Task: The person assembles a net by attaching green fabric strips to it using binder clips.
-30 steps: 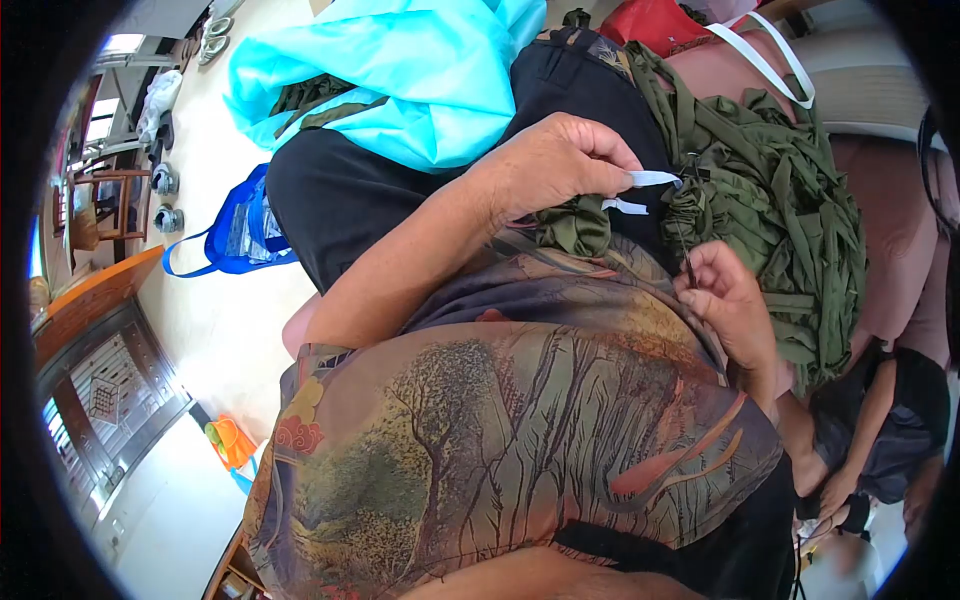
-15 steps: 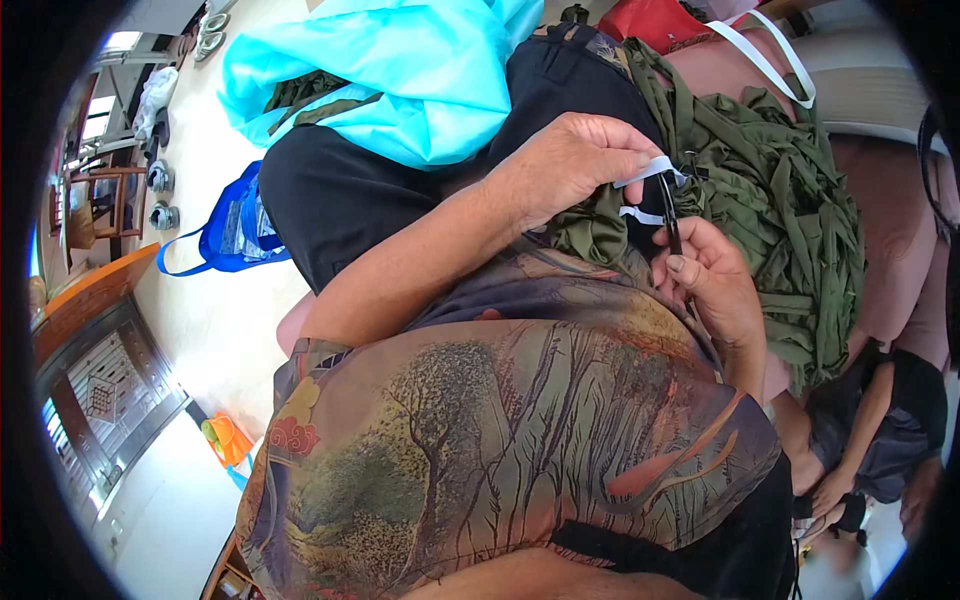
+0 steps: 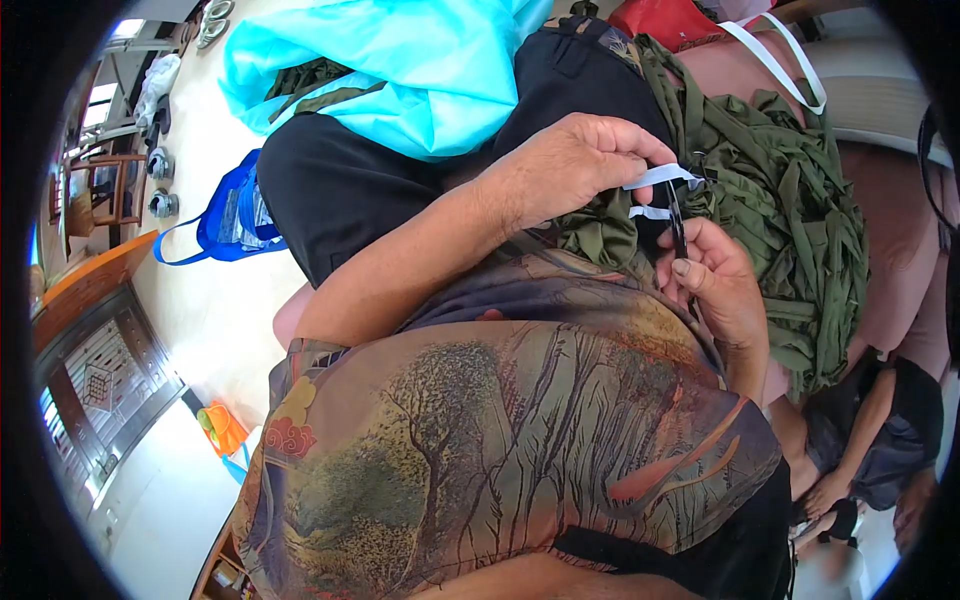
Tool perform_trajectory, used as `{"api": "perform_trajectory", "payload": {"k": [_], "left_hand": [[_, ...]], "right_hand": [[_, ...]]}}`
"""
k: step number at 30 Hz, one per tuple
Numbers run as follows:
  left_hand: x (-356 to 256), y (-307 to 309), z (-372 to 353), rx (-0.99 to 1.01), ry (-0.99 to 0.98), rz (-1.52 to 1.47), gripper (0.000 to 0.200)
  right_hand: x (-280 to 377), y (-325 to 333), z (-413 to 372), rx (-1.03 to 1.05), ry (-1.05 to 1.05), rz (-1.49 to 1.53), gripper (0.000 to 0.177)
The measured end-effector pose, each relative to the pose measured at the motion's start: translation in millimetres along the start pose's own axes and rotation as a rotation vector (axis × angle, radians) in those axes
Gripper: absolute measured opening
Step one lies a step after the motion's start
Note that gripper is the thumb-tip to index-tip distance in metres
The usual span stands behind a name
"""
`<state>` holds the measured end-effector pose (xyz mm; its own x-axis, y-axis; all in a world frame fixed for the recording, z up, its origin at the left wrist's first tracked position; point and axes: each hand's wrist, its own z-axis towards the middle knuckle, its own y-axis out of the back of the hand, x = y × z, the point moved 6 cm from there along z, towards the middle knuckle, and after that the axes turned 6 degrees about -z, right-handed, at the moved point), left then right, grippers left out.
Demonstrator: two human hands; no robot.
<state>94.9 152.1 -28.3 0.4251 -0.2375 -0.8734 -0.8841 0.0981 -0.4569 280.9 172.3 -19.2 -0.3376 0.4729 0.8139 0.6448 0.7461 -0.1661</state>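
Note:
My left hand (image 3: 585, 165) pinches a narrow white strip (image 3: 660, 176) between thumb and forefinger, above my lap. Close by on the right, my right hand (image 3: 715, 275) has its fingers closed around a slim, glossy black piece (image 3: 677, 228). The upper end of this piece meets the white strip; I cannot make out exactly what it is. A second bit of white strip (image 3: 650, 212) shows just below. Dark green fabric strips (image 3: 790, 220) lie bunched in a heap beside and beneath both hands, over my lap and to the right.
A bright turquoise bag (image 3: 400, 90) with green fabric inside lies ahead of my left knee. A blue bag (image 3: 225, 215) stands on the floor at left. A red bag (image 3: 670, 22) with white handles is at the back right. Another person's arm (image 3: 865, 430) shows at lower right.
Both hands and the pieces they hold have shifted very slightly right in view, along with the surroundings. The grips on the white strip and black piece look the same.

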Motion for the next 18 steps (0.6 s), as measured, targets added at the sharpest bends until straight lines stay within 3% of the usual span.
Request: {"api": "perform_trajectory", "payload": {"k": [11,18], "left_hand": [[0.0,3.4,-3.4,-0.105,0.046,0.189,0.018],[-0.7,2.5,-2.4,-0.168,0.096,0.151,0.010]], "right_hand": [[-1.2,-1.5,5.1,-0.021,0.036,0.056,0.027],[-0.4,-2.0,6.5,-0.018,0.035,0.048,0.027]]}}
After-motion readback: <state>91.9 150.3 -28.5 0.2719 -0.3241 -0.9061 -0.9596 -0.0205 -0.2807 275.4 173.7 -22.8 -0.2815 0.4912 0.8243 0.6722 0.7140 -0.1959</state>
